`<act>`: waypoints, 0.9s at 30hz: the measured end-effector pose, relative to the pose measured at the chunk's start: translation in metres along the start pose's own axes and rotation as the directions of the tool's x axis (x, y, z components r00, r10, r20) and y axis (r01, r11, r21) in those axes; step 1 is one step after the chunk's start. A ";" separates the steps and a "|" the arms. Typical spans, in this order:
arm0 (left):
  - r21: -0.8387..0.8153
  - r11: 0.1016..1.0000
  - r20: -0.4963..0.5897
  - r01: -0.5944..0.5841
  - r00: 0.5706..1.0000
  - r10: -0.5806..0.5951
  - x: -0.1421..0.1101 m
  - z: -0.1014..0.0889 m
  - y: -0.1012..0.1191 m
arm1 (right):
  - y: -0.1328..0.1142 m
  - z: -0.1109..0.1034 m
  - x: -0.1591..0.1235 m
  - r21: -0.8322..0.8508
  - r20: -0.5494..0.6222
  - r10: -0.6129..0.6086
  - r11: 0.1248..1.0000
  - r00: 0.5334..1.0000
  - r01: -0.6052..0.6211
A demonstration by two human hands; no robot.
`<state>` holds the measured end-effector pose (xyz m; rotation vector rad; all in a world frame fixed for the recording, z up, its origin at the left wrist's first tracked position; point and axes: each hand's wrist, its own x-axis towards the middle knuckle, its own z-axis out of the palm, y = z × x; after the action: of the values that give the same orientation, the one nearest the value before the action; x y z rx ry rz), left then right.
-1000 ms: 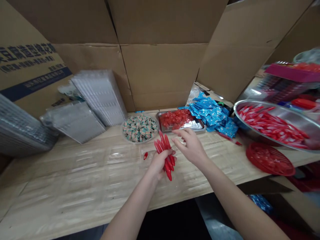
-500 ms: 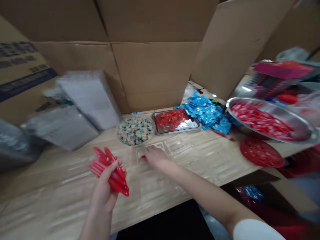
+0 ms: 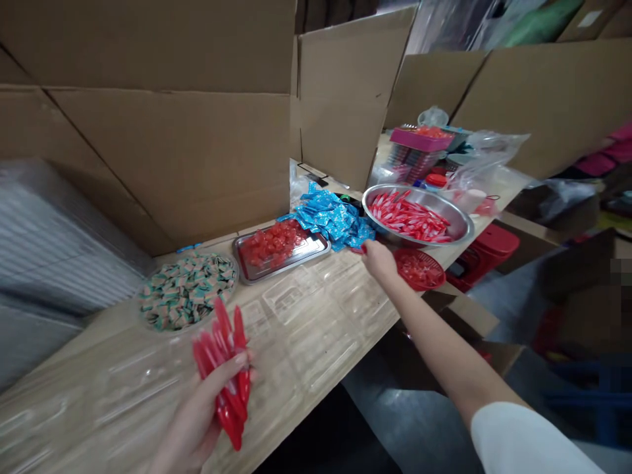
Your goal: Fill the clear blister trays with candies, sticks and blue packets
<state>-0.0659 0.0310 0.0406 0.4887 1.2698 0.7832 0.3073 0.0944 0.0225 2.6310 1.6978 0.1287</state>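
My left hand (image 3: 210,395) is closed around a bunch of slim red pointed plastic sticks (image 3: 227,368), held above the near part of the table. My right hand (image 3: 379,260) reaches out between the blue packets and the red basket, fingers pinched on a small red stick (image 3: 364,248) that shows at the fingertips. Just beyond it stands a steel bowl (image 3: 467,227) heaped with similar red-and-white sticks (image 3: 409,217). Clear plastic blister trays (image 3: 320,349) lie across the wooden table between my hands.
A round dish of small green-and-beige packets (image 3: 187,289), a metal tray (image 3: 316,249) of red wrapped pieces (image 3: 274,243) and a pile of blue packets (image 3: 330,214) line the back. Beside the bowl sits a red basket (image 3: 439,280). Cardboard panels (image 3: 172,158) wall the rear.
My right hand has moved from the clear tray beside the round dish rightward to the table near the steel bowl. The view has turned right. My left hand still holds its red bunch.
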 end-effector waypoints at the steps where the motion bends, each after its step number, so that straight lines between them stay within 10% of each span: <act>1: 0.021 1.000 0.035 0.014 0.999 -0.014 0.001 0.009 -0.002 | 0.016 0.000 0.009 -0.015 0.012 0.023 1.000 1.000 -0.023; 11: -0.056 0.998 0.303 0.019 0.953 -0.001 0.022 0.075 -0.016 | 0.036 0.004 0.041 -0.133 0.162 -0.081 0.986 0.983 0.103; 17: -0.133 0.991 0.251 -0.020 0.967 0.053 0.032 0.114 -0.028 | 0.001 -0.036 -0.017 0.053 0.034 -0.300 0.953 0.953 0.298; 22: -0.268 0.955 0.143 -0.129 0.975 0.172 0.029 0.128 -0.037 | -0.062 -0.040 -0.104 0.361 -0.103 -0.530 0.769 0.842 0.528; 25: -0.367 0.916 0.025 -0.161 0.983 0.182 0.023 0.113 -0.036 | -0.077 -0.032 -0.128 0.670 -0.154 -0.472 0.596 0.868 0.443; 27: -0.439 0.886 -0.025 -0.146 0.988 0.150 0.019 0.096 -0.032 | -0.074 -0.026 -0.134 0.928 -0.133 -0.325 0.291 0.936 0.232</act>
<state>0.0367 0.0328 0.0293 0.2198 1.0093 1.1623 0.1829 0.0022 0.0355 2.6504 2.7424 -1.4097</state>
